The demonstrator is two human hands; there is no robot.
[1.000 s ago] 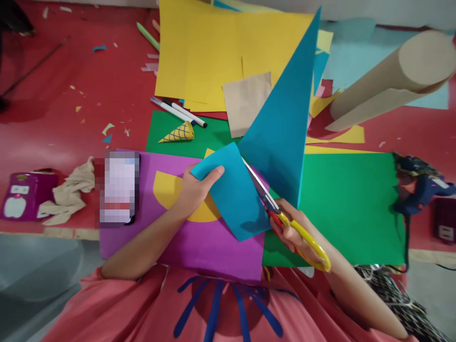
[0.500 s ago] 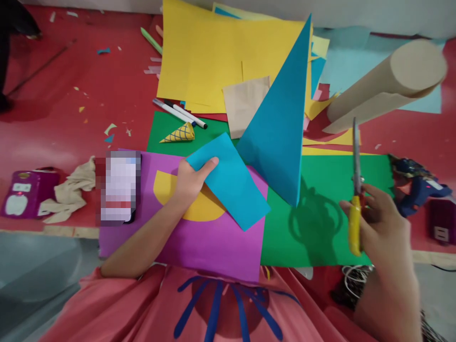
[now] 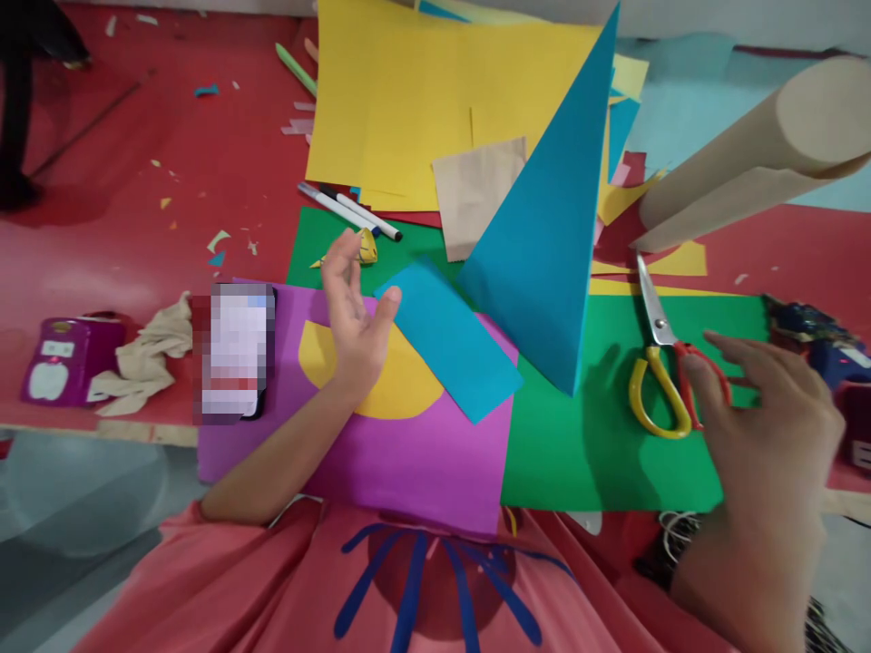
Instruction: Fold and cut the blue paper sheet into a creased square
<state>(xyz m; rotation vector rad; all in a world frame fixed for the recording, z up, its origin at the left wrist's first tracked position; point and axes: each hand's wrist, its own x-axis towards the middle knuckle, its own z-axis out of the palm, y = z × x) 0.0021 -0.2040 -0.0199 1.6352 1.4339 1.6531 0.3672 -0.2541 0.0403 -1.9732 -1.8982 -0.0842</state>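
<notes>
Scissors [image 3: 659,363] lying flat on green sheet [image 3: 612,453], blades closed, right of standing blue triangle [image 3: 544,272]. Right hand [image 3: 762,408] open, fingertips at red handle, gripping nothing. Left hand [image 3: 354,317] open, thumb touching blue strip [image 3: 453,340] left of triangle.

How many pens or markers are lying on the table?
3: two markers side by side below the yellow paper, and a green one at its upper left. More may lie hidden under the papers.

Matt blue paper [image 3: 453,340], shiny metal-bladed scissors [image 3: 659,354]
</notes>
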